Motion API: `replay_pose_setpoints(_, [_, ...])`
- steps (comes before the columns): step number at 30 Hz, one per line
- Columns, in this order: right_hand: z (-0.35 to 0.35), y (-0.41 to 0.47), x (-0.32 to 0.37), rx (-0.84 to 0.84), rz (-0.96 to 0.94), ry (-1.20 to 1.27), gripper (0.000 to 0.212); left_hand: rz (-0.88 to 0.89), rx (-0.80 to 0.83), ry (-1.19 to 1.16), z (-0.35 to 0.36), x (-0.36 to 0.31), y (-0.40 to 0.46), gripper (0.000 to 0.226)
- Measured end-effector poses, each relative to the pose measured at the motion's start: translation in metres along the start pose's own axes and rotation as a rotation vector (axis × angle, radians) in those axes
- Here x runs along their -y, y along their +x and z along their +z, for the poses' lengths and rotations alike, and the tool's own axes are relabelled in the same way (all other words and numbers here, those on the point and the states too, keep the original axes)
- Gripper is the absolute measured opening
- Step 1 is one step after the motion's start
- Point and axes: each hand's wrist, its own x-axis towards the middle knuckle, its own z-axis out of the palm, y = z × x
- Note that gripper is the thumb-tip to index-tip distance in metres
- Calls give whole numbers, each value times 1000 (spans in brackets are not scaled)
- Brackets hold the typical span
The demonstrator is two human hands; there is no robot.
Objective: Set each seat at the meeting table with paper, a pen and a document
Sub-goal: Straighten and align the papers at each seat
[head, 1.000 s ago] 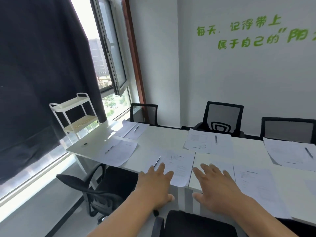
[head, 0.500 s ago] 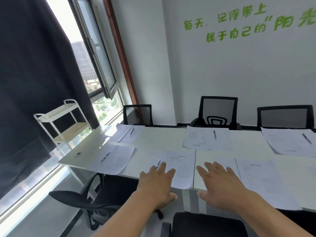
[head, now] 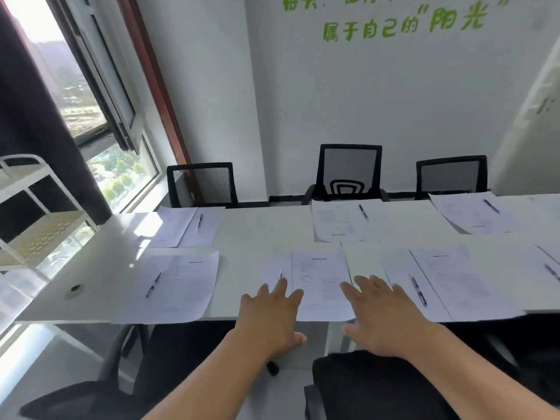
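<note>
The white meeting table [head: 260, 228] carries several sets of white sheets with pens. Straight ahead lies a printed document [head: 321, 280] beside a blank sheet; its pen [head: 280, 274] is mostly hidden by my left hand [head: 272, 316]. My left hand hovers flat with fingers spread over the near table edge. My right hand [head: 381, 313] is also flat and spread, just right of that document. Neither hand holds anything. A set with a pen [head: 154, 284] lies to the left, another with a pen [head: 418, 290] to the right.
Black mesh chairs [head: 350, 171] stand along the far side under a wall with green lettering. Another black chair back [head: 372, 386] is right below my hands. A white shelf cart [head: 33, 225] stands by the window at left. Far-side sets carry pens [head: 363, 212].
The view has swung right and tilted down, bringing the table closer. Both hands stay flat and spread over the near edge, drifting slightly apart around the middle document.
</note>
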Motion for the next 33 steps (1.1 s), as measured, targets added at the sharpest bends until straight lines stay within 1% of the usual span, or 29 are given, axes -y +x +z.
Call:
replay_pose_setpoints(4, [0,18,33,39,25,-23,79,31,3,-25,9,40,4,84])
replay_pose_setpoints(7, [-1,29,43,45,31,-27,79,45,26,-39,18,54,9,86])
replay_pose_setpoints(15, [19,81,42,111,56,16,82,73,102,-22,33,77,51,87])
replay_pose_setpoints(19, [35,138,28,149,53,67,86,70,140,-7,41,89,103,88])
replay_pose_setpoints(24, [57,220,10,199,15,97,88,80,234,1,56,106,178,91])
replay_pose_setpoints(29, [92,275,1,304,-1,110,90,122,297,12,88,120,235,101])
replay_pose_setpoints(33, [112,299,-2,365,-4,123,91,158,337,24,113,128,264,113])
